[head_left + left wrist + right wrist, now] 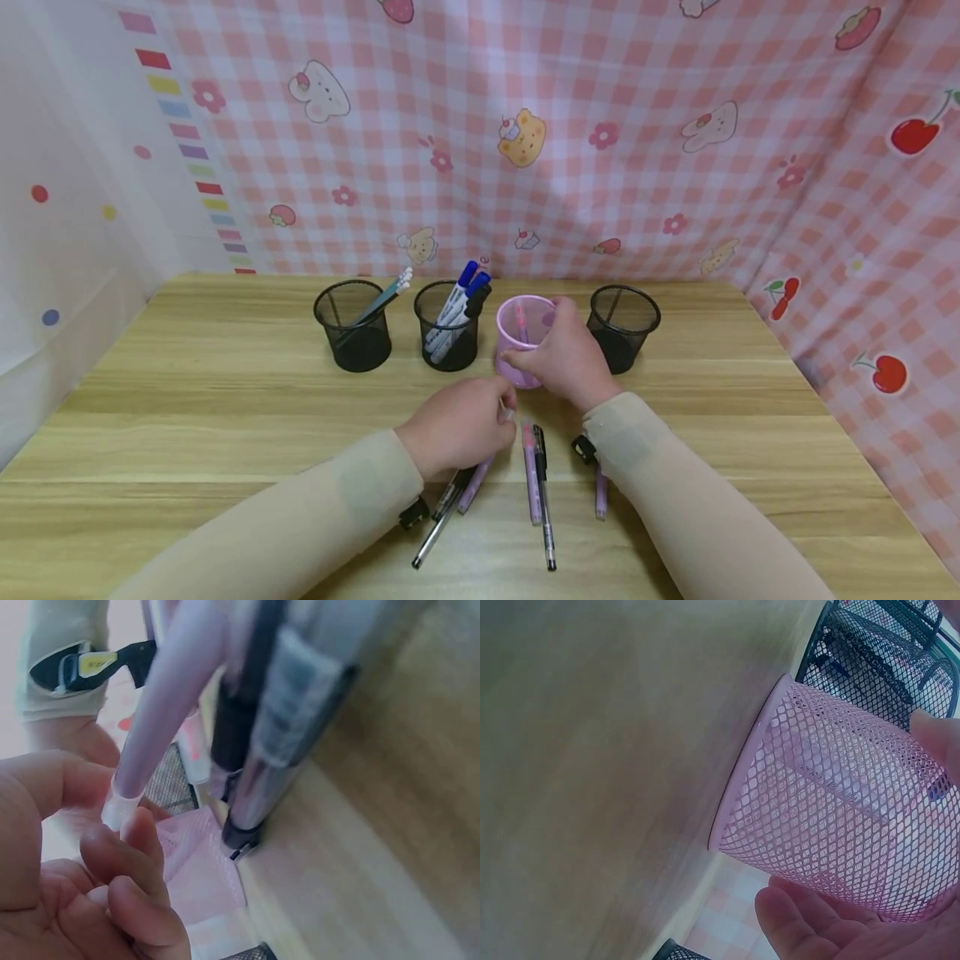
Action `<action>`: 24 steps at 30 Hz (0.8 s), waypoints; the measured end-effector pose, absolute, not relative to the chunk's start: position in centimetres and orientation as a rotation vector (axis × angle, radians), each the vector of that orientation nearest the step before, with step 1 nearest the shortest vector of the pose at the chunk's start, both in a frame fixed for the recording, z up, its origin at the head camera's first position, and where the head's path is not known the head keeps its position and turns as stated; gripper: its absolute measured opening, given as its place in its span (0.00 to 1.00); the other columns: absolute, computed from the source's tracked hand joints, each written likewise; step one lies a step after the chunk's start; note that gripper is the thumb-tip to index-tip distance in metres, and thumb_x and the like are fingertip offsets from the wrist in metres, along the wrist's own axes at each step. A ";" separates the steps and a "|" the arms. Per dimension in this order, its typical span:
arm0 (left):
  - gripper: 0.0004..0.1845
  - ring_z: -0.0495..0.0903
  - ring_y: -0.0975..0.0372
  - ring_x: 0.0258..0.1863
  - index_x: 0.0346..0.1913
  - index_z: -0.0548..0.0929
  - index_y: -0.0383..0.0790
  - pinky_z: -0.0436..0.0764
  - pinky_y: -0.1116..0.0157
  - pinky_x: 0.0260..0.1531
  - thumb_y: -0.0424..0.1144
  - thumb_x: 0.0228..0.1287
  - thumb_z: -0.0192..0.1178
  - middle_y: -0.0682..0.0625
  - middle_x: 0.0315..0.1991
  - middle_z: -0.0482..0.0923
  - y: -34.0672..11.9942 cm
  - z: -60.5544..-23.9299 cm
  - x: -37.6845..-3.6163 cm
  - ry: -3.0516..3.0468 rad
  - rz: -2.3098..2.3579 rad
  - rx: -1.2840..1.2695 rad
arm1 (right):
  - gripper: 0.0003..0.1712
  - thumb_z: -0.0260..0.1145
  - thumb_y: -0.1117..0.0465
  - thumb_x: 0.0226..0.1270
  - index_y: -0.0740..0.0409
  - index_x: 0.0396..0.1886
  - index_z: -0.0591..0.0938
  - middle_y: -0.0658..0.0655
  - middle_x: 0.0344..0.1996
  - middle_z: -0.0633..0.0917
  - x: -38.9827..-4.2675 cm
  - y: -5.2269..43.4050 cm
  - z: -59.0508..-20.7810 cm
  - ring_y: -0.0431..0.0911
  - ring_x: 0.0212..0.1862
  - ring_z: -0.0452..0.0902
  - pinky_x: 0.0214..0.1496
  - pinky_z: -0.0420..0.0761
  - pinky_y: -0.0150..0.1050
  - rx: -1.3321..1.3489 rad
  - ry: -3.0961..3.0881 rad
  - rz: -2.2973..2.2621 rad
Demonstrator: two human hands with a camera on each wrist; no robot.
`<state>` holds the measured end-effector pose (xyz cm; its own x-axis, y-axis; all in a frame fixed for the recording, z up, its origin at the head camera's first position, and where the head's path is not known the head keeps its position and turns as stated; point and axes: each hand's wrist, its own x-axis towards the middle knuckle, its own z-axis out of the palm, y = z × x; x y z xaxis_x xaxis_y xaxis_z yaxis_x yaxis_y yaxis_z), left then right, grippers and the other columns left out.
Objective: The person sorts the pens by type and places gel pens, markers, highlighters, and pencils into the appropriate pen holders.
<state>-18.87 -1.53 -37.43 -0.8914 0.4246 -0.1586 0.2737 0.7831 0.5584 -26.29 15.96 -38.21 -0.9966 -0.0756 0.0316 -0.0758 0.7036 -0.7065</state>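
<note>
Right hand (570, 358) grips pink mesh cup (521, 337) on the worktop (225, 400), between two black mesh cups; one pink pen stands inside. Left hand (461, 425) pinches the tip of a lilac pen (480, 479), its barrel slanting to the worktop among loose pens just before the cup.

I wear long, close-fitting beige sleeves (315, 517) on both arms, smooth fabric reaching right down to the wrists, with my left hand (457, 429) and right hand (566, 358) left bare. A small black device (583, 448) is strapped at each wrist (the one seen from my left wrist camera carries a yellow label).
</note>
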 end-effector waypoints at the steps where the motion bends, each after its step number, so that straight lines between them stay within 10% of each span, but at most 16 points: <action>1: 0.09 0.78 0.62 0.30 0.51 0.82 0.44 0.80 0.62 0.37 0.39 0.70 0.64 0.55 0.33 0.81 -1.6 -37.3 -18.9 2.690 0.816 0.538 | 0.64 0.85 0.46 0.51 0.64 0.78 0.58 0.69 0.66 0.77 -26.3 16.0 -38.2 0.61 0.65 0.78 0.70 0.78 0.57 0.130 -2.899 1.199; 24: 0.08 0.74 0.60 0.29 0.50 0.79 0.41 0.76 0.67 0.30 0.35 0.73 0.63 0.49 0.40 0.81 -4.4 -34.0 -20.5 2.741 1.623 0.490 | 0.65 0.85 0.46 0.51 0.63 0.79 0.56 0.69 0.67 0.77 -26.5 15.8 -38.2 0.61 0.66 0.78 0.70 0.78 0.57 0.082 -2.927 1.192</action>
<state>-20.49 -4.39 -34.04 -0.9505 0.2174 0.2221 0.2993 0.4477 0.8426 -26.50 15.79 -38.21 -0.9985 -0.0555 0.0008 -0.0402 0.7143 -0.6987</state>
